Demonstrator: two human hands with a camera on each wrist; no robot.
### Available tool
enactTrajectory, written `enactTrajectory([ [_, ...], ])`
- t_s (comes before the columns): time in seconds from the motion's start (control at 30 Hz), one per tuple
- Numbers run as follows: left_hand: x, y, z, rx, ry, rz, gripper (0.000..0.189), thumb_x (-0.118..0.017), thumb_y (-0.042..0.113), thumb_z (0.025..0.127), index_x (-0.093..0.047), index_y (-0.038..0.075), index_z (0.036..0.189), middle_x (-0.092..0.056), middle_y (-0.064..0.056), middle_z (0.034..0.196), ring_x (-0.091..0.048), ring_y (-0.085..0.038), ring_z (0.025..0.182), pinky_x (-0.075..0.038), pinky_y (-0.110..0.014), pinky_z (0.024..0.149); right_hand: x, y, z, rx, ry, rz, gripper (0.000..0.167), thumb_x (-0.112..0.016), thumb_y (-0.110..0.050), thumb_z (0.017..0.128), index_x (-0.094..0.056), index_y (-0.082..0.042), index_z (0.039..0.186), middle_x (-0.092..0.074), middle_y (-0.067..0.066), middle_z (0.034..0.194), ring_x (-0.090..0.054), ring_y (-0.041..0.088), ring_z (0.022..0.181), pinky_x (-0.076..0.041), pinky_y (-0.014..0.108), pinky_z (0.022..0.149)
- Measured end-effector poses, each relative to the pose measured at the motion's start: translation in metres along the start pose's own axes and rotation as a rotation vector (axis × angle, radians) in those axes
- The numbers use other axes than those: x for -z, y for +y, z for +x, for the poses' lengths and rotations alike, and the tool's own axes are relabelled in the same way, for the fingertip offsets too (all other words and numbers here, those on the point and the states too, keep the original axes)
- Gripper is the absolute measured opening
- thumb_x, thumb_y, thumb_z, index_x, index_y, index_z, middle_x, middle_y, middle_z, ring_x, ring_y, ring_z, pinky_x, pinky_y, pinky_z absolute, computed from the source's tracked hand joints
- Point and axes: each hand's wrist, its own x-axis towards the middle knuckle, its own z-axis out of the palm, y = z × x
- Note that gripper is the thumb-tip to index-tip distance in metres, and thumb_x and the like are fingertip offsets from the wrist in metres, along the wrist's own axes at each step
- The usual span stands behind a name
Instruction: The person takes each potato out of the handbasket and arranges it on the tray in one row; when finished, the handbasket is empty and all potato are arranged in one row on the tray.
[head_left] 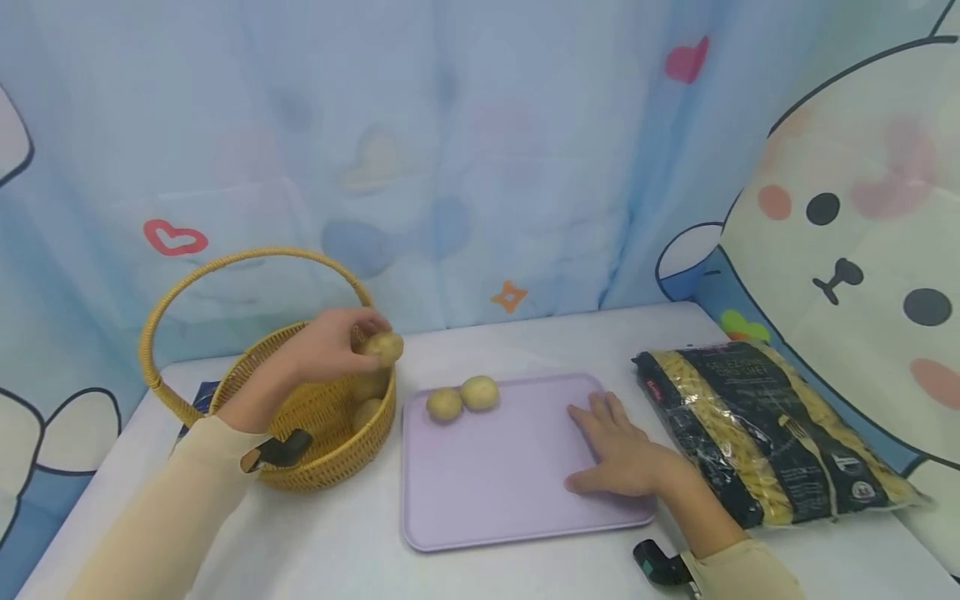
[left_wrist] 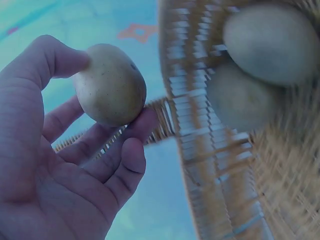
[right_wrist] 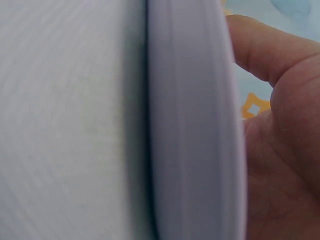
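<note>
My left hand (head_left: 326,346) pinches a potato (head_left: 385,348) between thumb and fingers at the right rim of a wicker basket (head_left: 322,475). In the left wrist view the held potato (left_wrist: 111,85) shows plainly, with two more potatoes (left_wrist: 272,42) inside the basket beside it. My right hand (head_left: 618,450) lies with fingers spread on the right side of a lilac tray (head_left: 495,483). Two potatoes (head_left: 480,393) sit side by side near the tray's far left corner. The right wrist view shows the tray's edge (right_wrist: 195,125) in front of the thumb and palm.
A dark plastic bag of pasta (head_left: 772,433) lies right of the tray. The basket's tall arched handle (head_left: 255,254) rises over its opening. Behind the white table (head_left: 337,542) hangs a blue printed curtain (head_left: 450,150). A dark blue item pokes out behind the basket's left side.
</note>
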Motion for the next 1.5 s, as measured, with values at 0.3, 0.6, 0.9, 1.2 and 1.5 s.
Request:
enactTrajectory([
  [0.3, -0.013, 0.030, 0.024, -0.039, -0.048, -0.043, 0.036, -0.069, 0.025, 0.083, -0.064, 0.017, 0.118, -0.064, -0.004, 0.106, -0.061, -0.016, 0.072, -0.049, -0.035, 0.068, 0.004, -0.003, -0.002, -0.003, 0.001, -0.001, 0.103, -0.071, -0.053, 0.077, -0.024, 0.001, 0.152, -0.002, 0.035, 0.154, 0.008, 0.052, 0.141, -0.011, 0.076, 0.100],
  [0.6, -0.043, 0.054, 0.060, -0.097, -0.074, -0.041, 0.037, -0.069, 0.027, 0.080, -0.064, 0.018, 0.116, -0.064, -0.002, 0.102, -0.062, -0.013, 0.070, -0.050, -0.032, 0.067, 0.001, -0.002, -0.004, -0.029, -0.018, 0.007, 0.104, -0.072, -0.054, 0.077, -0.024, -0.001, 0.153, 0.000, 0.033, 0.155, 0.009, 0.050, 0.141, -0.010, 0.075, 0.102],
  [0.9, -0.075, 0.070, 0.090, -0.104, -0.147, -0.032, 0.037, -0.069, 0.024, 0.081, -0.064, 0.016, 0.117, -0.064, -0.003, 0.101, -0.062, -0.013, 0.072, -0.049, -0.031, 0.070, 0.002, -0.004, -0.004, -0.044, -0.021, 0.007, 0.104, -0.072, -0.054, 0.077, -0.024, -0.002, 0.153, -0.001, 0.031, 0.156, 0.010, 0.048, 0.142, -0.010, 0.074, 0.103],
  [1.2, -0.109, 0.082, 0.112, -0.151, -0.193, 0.019, 0.037, -0.070, 0.022, 0.080, -0.064, 0.015, 0.116, -0.066, -0.004, 0.103, -0.060, -0.015, 0.091, -0.048, -0.030, 0.079, 0.003, -0.004, -0.004, -0.055, -0.035, 0.008, 0.106, -0.072, -0.055, 0.076, -0.023, -0.003, 0.154, 0.001, 0.030, 0.157, 0.011, 0.046, 0.143, -0.011, 0.074, 0.102],
  [1.5, -0.130, 0.080, 0.114, -0.090, -0.228, 0.000, 0.035, -0.070, 0.023, 0.082, -0.064, 0.017, 0.116, -0.065, -0.004, 0.107, -0.060, -0.019, 0.099, -0.047, -0.032, 0.083, 0.005, -0.001, -0.004, -0.052, -0.022, 0.005, 0.106, -0.073, -0.055, 0.075, -0.025, -0.004, 0.153, -0.002, 0.030, 0.157, 0.008, 0.047, 0.143, -0.012, 0.074, 0.102],
])
